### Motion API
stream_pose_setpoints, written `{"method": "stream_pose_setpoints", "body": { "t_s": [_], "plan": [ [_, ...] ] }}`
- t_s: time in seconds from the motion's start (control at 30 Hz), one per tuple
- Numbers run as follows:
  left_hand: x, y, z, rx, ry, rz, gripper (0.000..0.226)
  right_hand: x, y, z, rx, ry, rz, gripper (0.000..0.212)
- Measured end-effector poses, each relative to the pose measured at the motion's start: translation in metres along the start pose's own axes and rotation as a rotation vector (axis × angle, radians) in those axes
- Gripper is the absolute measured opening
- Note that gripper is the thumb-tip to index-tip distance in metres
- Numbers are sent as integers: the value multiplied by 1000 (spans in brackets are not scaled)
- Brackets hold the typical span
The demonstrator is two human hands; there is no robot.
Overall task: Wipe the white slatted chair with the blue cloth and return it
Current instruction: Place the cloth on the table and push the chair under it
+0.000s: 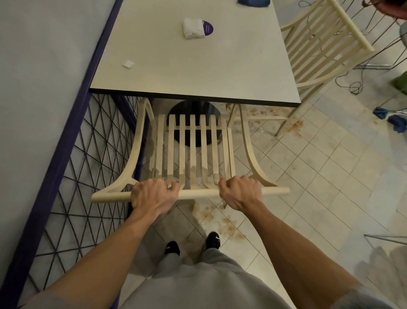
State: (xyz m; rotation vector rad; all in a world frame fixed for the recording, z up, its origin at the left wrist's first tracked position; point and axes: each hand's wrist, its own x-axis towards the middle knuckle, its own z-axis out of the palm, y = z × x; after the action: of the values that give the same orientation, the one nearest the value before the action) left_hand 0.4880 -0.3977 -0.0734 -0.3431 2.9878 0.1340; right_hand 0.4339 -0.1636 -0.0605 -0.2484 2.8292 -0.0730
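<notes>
The white slatted chair (182,145) stands on the tiled floor, its seat tucked partly under the table (198,66). The left hand (152,195) and right hand (241,191) grip its top rail, fingers (175,185) curled round it. The blue cloth (253,2) lies at the table's far edge.

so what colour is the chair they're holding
The chair is cream-white, clearest in the head view.

Left grip (154,194) and right grip (241,191) curl tight side by side, knuckles up.

White table (198,66) beside grey wall (33,66); tiled floor (319,176) bears brownish, perhaps muddy, stains.
</notes>
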Motion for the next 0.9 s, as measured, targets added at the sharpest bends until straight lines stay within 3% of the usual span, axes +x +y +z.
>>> {"method": "stream_pose_setpoints", "body": {
  "t_s": [0.63,0.8,0.9],
  "plan": [
    [-6,-14,1,-31,-48,31,59,-7,-5,8,-17,-44,19,72],
    [7,-17,-4,-202,-126,-16,48,-4,-1,10,76,-92,5,72],
    [24,-11,-8,-402,-119,-40,43,0,2,5,244,-139,45,57]
  ]
}}
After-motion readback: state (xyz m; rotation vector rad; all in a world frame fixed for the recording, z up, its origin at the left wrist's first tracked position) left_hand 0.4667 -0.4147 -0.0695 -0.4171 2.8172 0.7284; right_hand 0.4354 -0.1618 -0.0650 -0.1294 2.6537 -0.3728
